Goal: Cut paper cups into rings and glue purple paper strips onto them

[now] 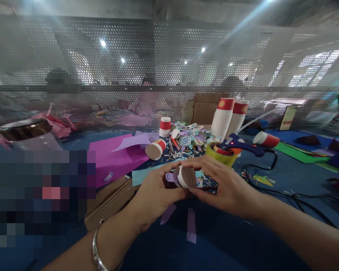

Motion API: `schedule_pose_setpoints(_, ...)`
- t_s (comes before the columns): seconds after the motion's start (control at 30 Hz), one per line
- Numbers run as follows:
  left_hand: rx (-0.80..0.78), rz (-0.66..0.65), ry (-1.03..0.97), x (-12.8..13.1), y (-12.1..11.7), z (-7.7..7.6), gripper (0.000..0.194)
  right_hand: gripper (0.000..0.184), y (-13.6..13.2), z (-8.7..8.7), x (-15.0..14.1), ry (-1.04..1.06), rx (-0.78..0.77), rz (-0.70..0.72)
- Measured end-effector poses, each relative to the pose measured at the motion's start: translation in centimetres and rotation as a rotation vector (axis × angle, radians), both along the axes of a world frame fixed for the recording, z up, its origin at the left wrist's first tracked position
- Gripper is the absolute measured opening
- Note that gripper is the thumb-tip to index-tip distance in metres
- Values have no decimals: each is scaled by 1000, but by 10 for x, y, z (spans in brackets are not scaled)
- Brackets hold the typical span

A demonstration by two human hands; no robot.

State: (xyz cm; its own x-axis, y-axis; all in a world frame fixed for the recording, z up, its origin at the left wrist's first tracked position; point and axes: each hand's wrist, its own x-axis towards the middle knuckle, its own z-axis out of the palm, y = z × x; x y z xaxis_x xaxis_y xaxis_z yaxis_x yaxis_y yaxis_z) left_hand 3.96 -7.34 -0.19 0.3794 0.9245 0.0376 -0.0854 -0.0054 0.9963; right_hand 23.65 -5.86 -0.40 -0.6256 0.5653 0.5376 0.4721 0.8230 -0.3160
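Note:
Between my two hands is a paper cup whose round brown end faces me, with a white band along its edge. A purple paper strip with a small drawn face sticks out from its left side. My left hand curls around the cup from the left, thumb below it. From the right, my right hand grips it with fingertips above and thumb below. Another purple strip with a drawn face lies on the blue table just below my hands, and a plain purple piece is beside it.
A glue gun with a black cord rests on a yellow tape roll. Behind are stacked paper cups, paper scraps and a tipped cup. Magenta paper and cardboard lie left; green paper lies right.

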Motion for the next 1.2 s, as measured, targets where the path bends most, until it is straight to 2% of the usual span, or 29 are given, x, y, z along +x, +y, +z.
schedule_pose_setpoints(0.3,77,-21,106,-3,2,-8,33,44,1,0,0,-19,-1,-1)
schedule_pose_setpoints(0.5,128,-63,141,-4,2,-4,29,42,0,-1,0,-26,-13,7)
schedule_pose_setpoints(0.7,120,-96,96,-2,2,0,36,44,0,1,-1,-17,-32,23)
schedule_pose_setpoints(0.83,44,-106,26,-2,0,5,43,46,1,3,0,-12,-41,35)
schedule_pose_setpoints(1.0,-129,-118,-92,-5,-1,9,40,47,0,4,3,-6,-51,31)
schedule_pose_setpoints(1.2,-188,-83,-98,-9,2,6,47,46,-1,6,3,-4,-45,24)
